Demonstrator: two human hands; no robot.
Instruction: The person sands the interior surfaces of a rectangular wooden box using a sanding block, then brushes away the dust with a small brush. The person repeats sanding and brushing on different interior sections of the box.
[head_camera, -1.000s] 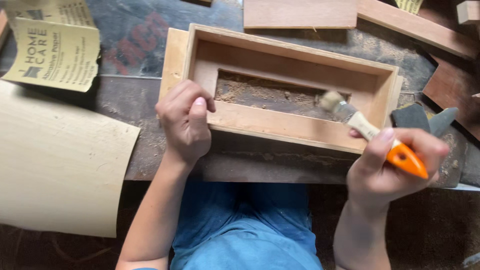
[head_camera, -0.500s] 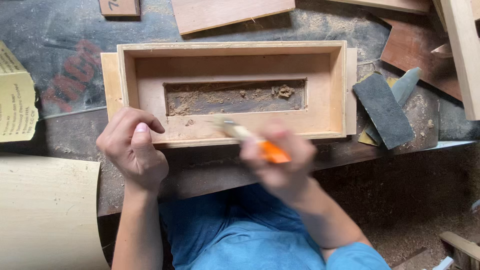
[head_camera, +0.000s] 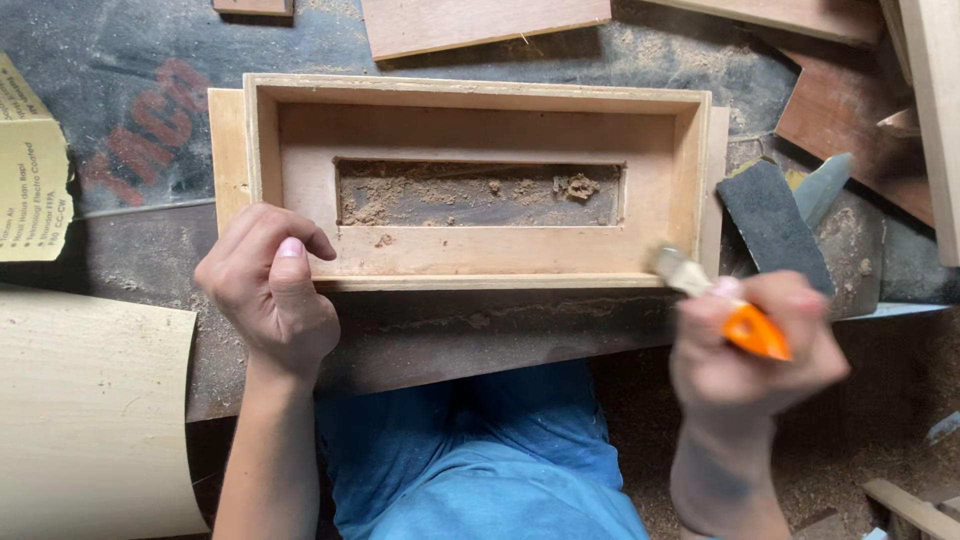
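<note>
Head view is looking straight down over the person's blue-clad lap (head_camera: 480, 470). Nearest, the right hand (head_camera: 755, 345) is closing its grip fully round the orange handle of a small brush (head_camera: 720, 300), whose pale bristles are pointing up and left, touching or just short of the near right corner of the wooden box (head_camera: 470, 260); motion blur is hiding which. The left hand (head_camera: 265, 290) is resting with curled fingers against the box's near left corner, pressing on it rather than holding anything; its grip is loosely closed and empty.

The box is lying open side up on the dusty counter (head_camera: 150, 140), its floor cut by a long slot (head_camera: 480, 193) that is showing sawdust and crumbs. Just right of it a dark sanding block (head_camera: 775, 225) is lying on the counter. Further off, planks (head_camera: 480, 22) are lying along the far edge, a yellow paper sheet (head_camera: 30, 170) at the left, and a curved pale board (head_camera: 90, 410) by the left elbow.

Judging by this, a hard sweep could be flicking dust toward the face, or nudging the box askew if the left hand's pressure is slackening.
</note>
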